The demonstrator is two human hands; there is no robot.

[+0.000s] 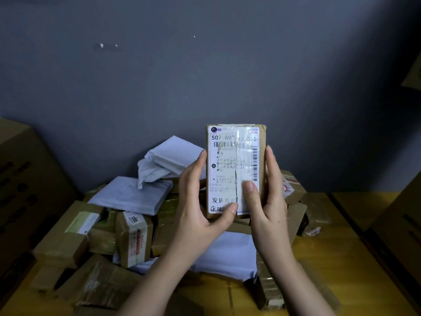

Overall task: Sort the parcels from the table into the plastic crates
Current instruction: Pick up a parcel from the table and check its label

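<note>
Both hands, left (197,201) and right (266,197), curl round a labelled parcel (235,169), upright above the pile (136,224). Yellowish table (330,258), cardboard boxes and white mailers heaped; grey wall (205,65) behind.

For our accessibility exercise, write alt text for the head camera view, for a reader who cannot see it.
Two hands, left hand and right hand, hold a small cardboard parcel upright, its shipping label facing the camera. Below lies a pile of brown boxes and white mailer bags against a grey wall.
</note>
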